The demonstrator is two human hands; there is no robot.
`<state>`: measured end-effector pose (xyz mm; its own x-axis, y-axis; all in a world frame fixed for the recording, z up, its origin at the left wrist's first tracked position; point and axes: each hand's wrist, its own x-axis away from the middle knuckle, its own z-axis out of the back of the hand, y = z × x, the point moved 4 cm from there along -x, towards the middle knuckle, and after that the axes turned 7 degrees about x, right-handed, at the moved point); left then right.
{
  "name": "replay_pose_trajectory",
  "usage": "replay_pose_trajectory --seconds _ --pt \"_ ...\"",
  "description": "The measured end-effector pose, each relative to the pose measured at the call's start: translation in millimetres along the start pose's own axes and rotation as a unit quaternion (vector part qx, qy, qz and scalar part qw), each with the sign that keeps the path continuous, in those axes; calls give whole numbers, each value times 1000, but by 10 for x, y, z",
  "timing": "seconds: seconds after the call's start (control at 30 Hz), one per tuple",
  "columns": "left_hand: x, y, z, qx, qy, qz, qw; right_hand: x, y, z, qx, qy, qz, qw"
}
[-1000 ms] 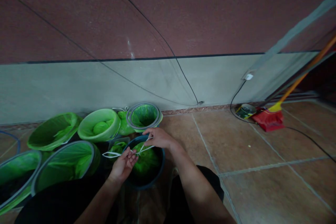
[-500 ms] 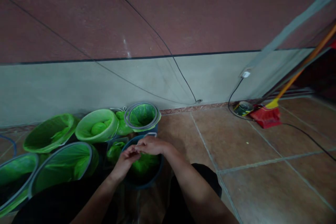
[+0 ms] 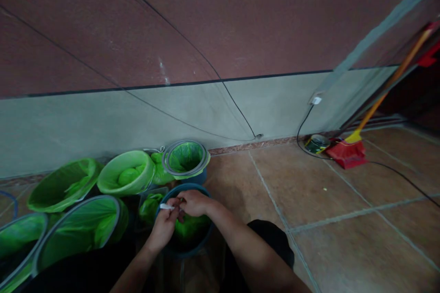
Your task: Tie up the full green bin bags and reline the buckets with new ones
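Observation:
Both hands meet over a dark round bin (image 3: 197,248) on the floor in front of me. A green plastic bag (image 3: 189,230) sits inside it. My left hand (image 3: 164,225) is closed on a thin white drawstring (image 3: 167,207) of the bag, whose end sticks out to the left. My right hand (image 3: 193,202) is closed too, pinching the same string right beside the left fingers. My forearms reach in from the bottom edge.
Several bins lined with green bags (image 3: 128,178) crowd the floor to the left, along a grey and maroon wall (image 3: 220,100). One lined bin (image 3: 186,159) stands just behind the dark bin. A red dustpan (image 3: 346,154), a broom and black cables lie at the right.
The hands, spread apart with the white string stretched between them a second ago, have come together over the bin. The view has tipped slightly.

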<state>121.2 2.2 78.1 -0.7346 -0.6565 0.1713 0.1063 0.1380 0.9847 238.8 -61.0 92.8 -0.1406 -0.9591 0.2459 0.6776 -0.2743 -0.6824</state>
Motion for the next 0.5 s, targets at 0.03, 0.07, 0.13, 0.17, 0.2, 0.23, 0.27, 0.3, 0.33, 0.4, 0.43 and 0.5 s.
replay_pose_trajectory --seconds 0.03,0.07,0.13,0.17,0.2,0.23,0.27,0.3,0.33,0.4,0.43,0.5 --pt "-8 -21 6 20 13 18 1000 10 1 2 7 -4 -10 1000" --pt "-17 -45 13 37 26 35 998 21 1 11 20 -7 -20 1000" --pt "-31 -87 27 61 43 61 995 47 -6 36 59 -14 -35 998" --pt "-35 -102 34 70 46 69 994 61 -13 50 78 -14 -40 996" --pt "-35 -112 41 78 47 75 993 76 -22 68 93 -6 -44 995" --pt "-31 -120 46 88 48 81 992 91 -31 84 105 4 -50 993" --pt "-24 -125 53 100 52 89 990 106 -40 100 114 14 -57 992" --pt "-14 -130 59 113 57 98 987 121 -49 112 121 22 -64 990" --pt "-3 -134 64 127 65 107 984 135 -57 122 127 28 -72 989" --pt "16 -143 71 158 80 129 976 157 -76 140 137 36 -76 987" --pt "21 -149 75 173 89 139 971 162 -83 146 141 37 -75 987" --pt "26 -167 86 202 106 165 959 162 -85 154 144 40 -73 986"
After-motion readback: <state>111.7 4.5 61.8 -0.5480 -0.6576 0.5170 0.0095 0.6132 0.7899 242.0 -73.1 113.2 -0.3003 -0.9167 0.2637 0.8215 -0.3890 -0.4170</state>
